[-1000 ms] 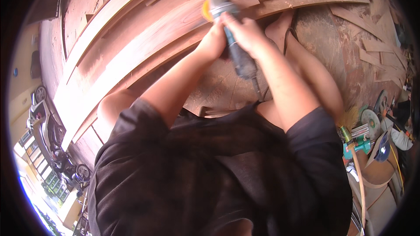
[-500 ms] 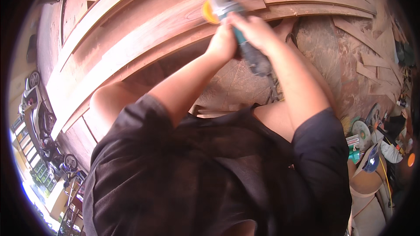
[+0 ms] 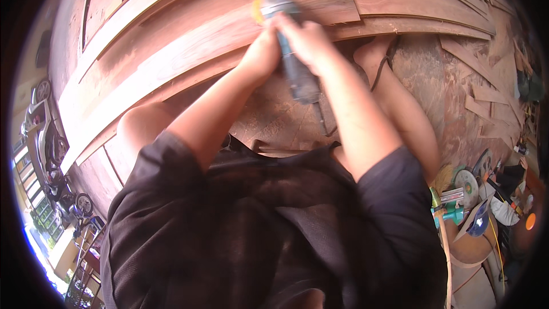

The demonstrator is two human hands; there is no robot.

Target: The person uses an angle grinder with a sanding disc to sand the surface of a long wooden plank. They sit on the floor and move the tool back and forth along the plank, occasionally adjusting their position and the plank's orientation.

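Both of my hands are closed around an angle grinder (image 3: 299, 77) with a teal and dark body and a silvery head. My left hand (image 3: 263, 51) grips it on the left side, close to the head. My right hand (image 3: 304, 39) wraps over the body from the right. A yellow disc (image 3: 257, 11) shows at the head's left side, smeared by motion. Beneath the head lies a long wooden board (image 3: 209, 37), its squared end to the right of the tool. Whether the disc touches the wood I cannot tell. The dark cord (image 3: 321, 119) trails from the grinder's rear end.
More long planks (image 3: 412, 26) lie alongside the board. Thin wood offcuts (image 3: 489, 101) are scattered on the dusty floor at right. Lower right are a round grey disc (image 3: 466, 187), a blue-and-tan cap (image 3: 479, 218) and other clutter. A motorbike (image 3: 46, 149) stands far left.
The grinder and both hands have moved left along the board, and the grinder's body now points more straight toward me. My grip on it is unchanged. My view has shifted slightly.
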